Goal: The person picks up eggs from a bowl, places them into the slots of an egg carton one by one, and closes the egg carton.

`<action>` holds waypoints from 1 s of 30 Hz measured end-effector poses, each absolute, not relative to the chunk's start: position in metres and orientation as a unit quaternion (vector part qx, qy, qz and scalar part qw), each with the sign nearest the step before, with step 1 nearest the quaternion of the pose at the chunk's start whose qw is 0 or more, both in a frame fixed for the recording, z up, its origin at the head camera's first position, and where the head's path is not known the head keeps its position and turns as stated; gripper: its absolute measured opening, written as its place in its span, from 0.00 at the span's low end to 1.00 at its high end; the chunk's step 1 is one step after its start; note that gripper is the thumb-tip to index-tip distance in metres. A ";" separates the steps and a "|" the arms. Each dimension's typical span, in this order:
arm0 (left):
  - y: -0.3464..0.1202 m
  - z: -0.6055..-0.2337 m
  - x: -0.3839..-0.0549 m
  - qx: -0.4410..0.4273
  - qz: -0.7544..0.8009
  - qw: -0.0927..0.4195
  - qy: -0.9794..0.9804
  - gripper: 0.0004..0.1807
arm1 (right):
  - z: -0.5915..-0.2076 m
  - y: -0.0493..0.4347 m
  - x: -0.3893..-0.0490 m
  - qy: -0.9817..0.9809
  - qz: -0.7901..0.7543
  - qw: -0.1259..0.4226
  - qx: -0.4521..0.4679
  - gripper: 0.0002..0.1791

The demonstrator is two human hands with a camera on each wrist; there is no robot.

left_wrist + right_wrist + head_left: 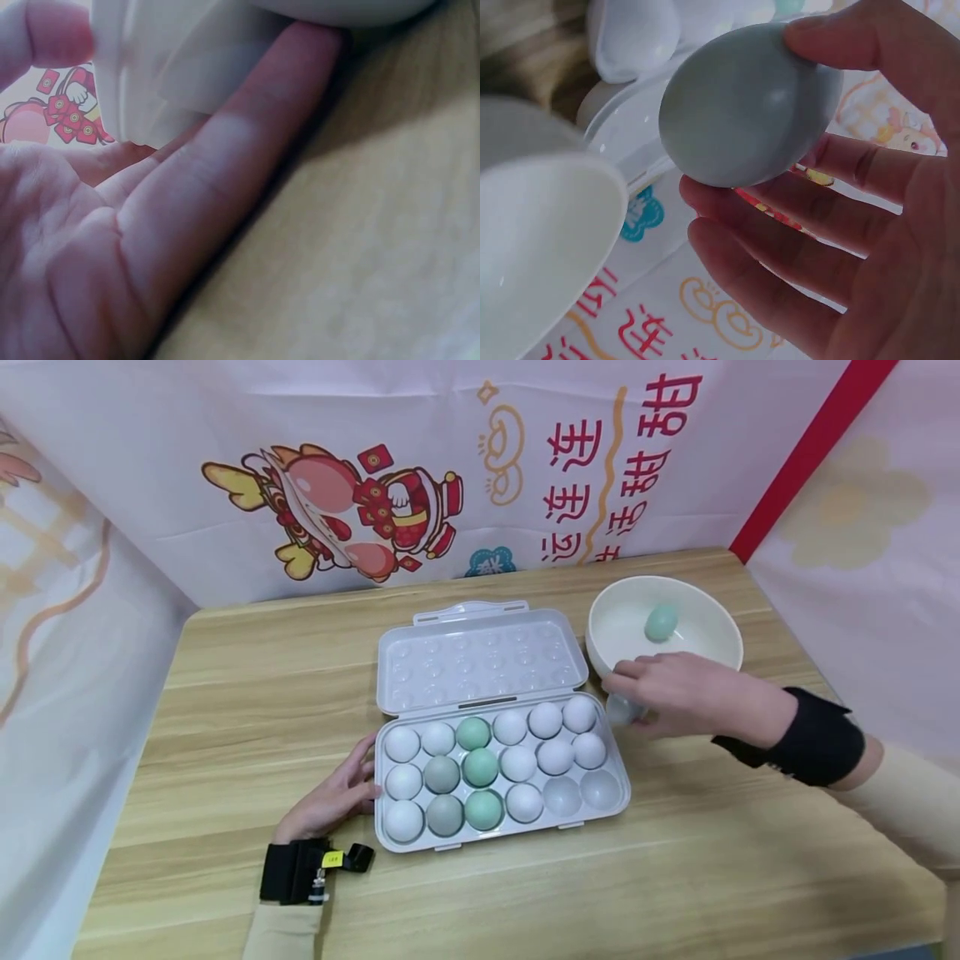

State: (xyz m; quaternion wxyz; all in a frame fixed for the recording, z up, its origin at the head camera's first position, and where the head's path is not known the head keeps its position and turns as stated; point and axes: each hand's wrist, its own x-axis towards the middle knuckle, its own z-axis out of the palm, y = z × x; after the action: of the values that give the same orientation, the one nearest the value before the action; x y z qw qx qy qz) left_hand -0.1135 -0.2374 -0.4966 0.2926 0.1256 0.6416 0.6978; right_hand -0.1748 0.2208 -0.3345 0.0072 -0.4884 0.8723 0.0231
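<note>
My right hand (pixel 675 689) pinches a grey-blue egg (pixel 742 105) between thumb and fingertips, held between the bowl and the carton's right end. A plastic egg carton (pixel 504 838) lies with its lid (pixel 480 664) folded back. White eggs (pixel 403 821) fill much of it, along with a column of green eggs (pixel 484 810) and two grey ones (pixel 444 815). Two bare cups (pixel 600 791) show at its front right. At the carton's left end my left hand (pixel 330 802) grips the edge, fingers tucked beneath it in the left wrist view.
A white bowl (pixel 611 631) stands behind my right hand, right of the lid, with one green egg (pixel 662 622) inside. The wooden table (pixel 247 693) meets a printed cloth (pixel 465 452) at its back edge. More white cloth hangs at both sides.
</note>
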 end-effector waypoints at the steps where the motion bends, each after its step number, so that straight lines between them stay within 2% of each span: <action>1: -0.237 -0.497 -0.114 0.125 0.698 0.293 0.641 0.47 | -0.337 0.219 -0.171 0.867 0.014 -0.001 -0.498 0.23; 7: -0.235 -0.498 -0.114 0.129 0.701 0.291 0.638 0.47 | -0.352 0.213 -0.153 0.839 -0.030 -0.030 -0.543 0.31; 14: -0.234 -0.498 -0.114 0.130 0.699 0.290 0.640 0.46 | -0.379 0.208 -0.136 0.799 -0.083 -0.058 -0.593 0.26; 23: -0.236 -0.497 -0.113 0.126 0.699 0.291 0.642 0.47 | -0.417 0.199 -0.124 0.763 -0.110 -0.075 -0.632 0.26; 30: -0.236 -0.497 -0.114 0.120 0.695 0.289 0.647 0.47 | -0.429 0.195 -0.121 0.766 -0.112 -0.039 -0.631 0.26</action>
State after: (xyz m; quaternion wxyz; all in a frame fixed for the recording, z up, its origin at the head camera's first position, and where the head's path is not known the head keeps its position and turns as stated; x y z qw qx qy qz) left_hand -0.1145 -0.2357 -0.4969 0.2885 0.1199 0.6471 0.6955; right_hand -0.1214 0.1947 -0.4290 -0.0387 -0.6314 0.7664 -0.1117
